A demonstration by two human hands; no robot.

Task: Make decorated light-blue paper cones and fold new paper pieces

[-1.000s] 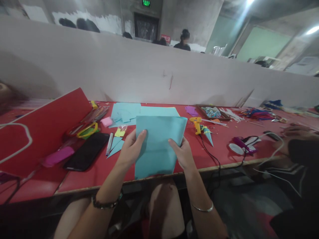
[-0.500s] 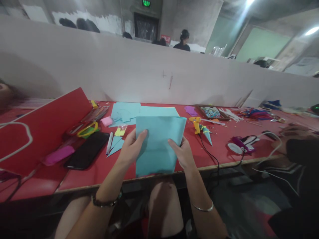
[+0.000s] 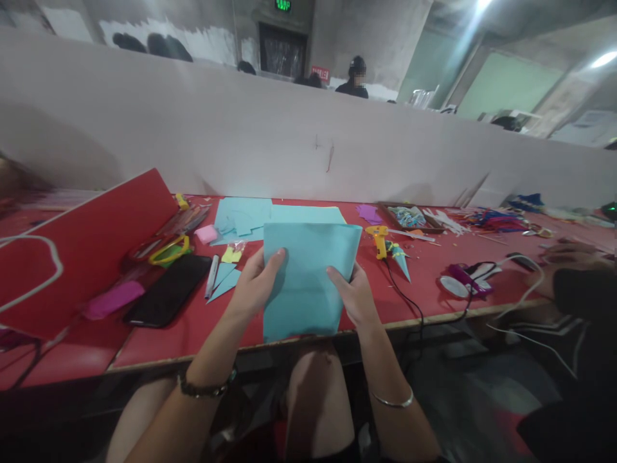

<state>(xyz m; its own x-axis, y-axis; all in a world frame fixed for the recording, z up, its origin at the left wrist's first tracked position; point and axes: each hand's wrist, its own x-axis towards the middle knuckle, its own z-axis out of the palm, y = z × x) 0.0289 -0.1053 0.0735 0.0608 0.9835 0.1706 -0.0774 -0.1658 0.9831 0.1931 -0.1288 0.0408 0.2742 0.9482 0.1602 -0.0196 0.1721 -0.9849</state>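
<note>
Paper (image 3: 308,276), red table (image 3: 446,251), perhaps concrete walls (image 3: 371,32)

From the blue sheet (image 3: 308,276): phone (image 3: 168,292) blocking nine o'clock, glue gun (image 3: 380,244) two; bare desk (image 3: 434,265) at three, past the cord (image 3: 405,296).

Blue paper (image 3: 308,276) hides most fingers (image 3: 276,260); a co-worker (image 3: 585,296) at right is cut off.

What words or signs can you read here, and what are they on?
"EXIT", a bit fuzzy, on the green sign; the writing above it is too blurred.
Red sign: too blurred to read.
Marker: any print is too small.
Blue paper: no words show.
</note>
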